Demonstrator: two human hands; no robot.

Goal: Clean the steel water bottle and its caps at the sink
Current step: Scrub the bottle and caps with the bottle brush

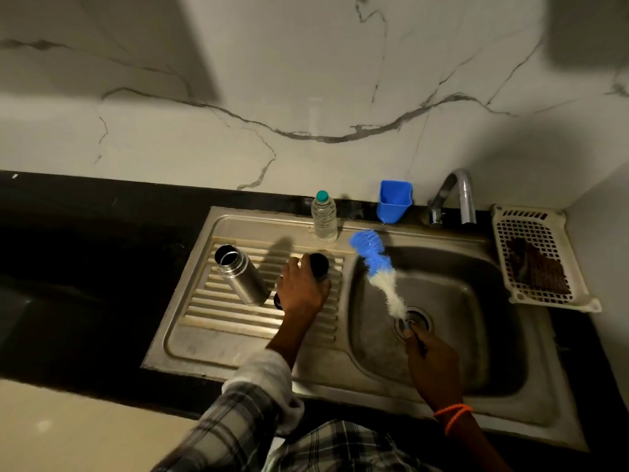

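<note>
Two hands are at work over the steel sink [238,342], and we start with that broad basin and its ribbed draining board. On the board the steel water bottle [238,279] stands open-mouthed, uncapped, just left of our left hand [301,291]. Our bottle brush [381,270] slants across the bowl, blue bristles up toward the tap [456,195], white bristles down near the drain. Our right hand [430,366] holds its handle with fingers curled round it. Our left hand reaches over a dark cap [318,264] on the board, fingers bent down around its side; whether they truly clamp it we cannot tell. A second dark piece [278,300] peeps out under the wrist, likely another cap.

The risks, as we judge them: the board is ridged, so a loosely gripped cap could slip and roll into the bowl, and our sleeve, passing close, could knock the upright bottle over.
</note>
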